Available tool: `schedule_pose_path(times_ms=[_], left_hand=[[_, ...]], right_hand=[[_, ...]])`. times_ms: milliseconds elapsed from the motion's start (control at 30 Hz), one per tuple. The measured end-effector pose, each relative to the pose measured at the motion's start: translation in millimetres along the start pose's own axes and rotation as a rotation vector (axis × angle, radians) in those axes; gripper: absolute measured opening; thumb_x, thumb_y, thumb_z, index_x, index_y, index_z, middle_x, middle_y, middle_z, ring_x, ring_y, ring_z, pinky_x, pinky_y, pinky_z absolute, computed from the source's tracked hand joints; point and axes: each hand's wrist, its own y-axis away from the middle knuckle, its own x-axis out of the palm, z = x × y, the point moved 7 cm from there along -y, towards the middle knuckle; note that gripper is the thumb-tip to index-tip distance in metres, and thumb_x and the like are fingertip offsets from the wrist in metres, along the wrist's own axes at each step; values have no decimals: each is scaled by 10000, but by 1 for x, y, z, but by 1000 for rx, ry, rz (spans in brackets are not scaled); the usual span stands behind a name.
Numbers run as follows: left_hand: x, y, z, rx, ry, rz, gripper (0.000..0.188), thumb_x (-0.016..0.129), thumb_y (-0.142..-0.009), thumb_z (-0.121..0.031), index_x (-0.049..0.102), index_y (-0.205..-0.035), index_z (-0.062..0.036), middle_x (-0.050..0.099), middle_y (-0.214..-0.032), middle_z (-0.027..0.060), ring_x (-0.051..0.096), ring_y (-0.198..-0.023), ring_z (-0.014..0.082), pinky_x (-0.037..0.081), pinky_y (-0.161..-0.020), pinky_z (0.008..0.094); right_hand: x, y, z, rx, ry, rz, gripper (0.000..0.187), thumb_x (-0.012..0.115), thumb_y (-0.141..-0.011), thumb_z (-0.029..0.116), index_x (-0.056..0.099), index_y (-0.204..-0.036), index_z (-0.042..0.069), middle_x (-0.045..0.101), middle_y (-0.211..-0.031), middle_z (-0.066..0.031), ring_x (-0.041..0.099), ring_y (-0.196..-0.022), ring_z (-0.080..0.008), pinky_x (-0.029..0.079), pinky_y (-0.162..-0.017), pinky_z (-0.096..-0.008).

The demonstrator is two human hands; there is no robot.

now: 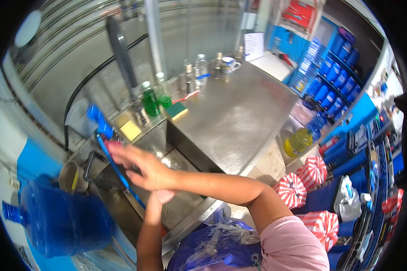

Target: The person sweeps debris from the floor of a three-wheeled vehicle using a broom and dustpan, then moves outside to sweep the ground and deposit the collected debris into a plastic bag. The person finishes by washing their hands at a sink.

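Blue hose runs down from a blue tap into the steel sink at the left of the steel desk. The right hand reaches across over the sink. Its fingers are spread out flat and open, and the fingertips are just beside the hose, near the tap. I cannot tell if they touch it. The left hand comes up from below and sits under the right wrist. Most of it is hidden, so I cannot tell if it is open or closed.

A big blue water jug lies at the left, close to the sink. A round metal pot with a dark handle stands between the jug and the sink. On the ledge behind the sink lies a yellow sponge. Near it stand two green bottles and a green and yellow sponge. Farther back on the desk are some clear bottles and a cup.

To the right, below the desk, stands a yellow bottle. Red and white striped bags sit on the floor near it. Blue jugs fill a shelf at the far right. A blue plastic bag is right in front of the person, who wears a pink sleeve.
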Motion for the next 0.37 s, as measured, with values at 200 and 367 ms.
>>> schedule_pose_path(times_ms=[200,367], left_hand=[[-68,49,38,-152,-1450,-423,455,572,-919,-354,592,-1288,-88,571,-1288,144,538,-1162,252,411,-979,394],[8,-7,22,79,-1270,-624,416,617,-915,-217,599,-1313,-97,622,-1176,37,563,-991,131,464,-822,336]], right_hand=[[-56,203,-115,440,1085,1030,458,668,-784,172,645,-1238,110,478,-1394,-191,502,-1271,-321,442,-990,-508],[-151,269,-107,632,545,603,532,704,-746,185,637,-1270,125,425,-1463,-179,388,-1372,-389,332,-1081,-627]])
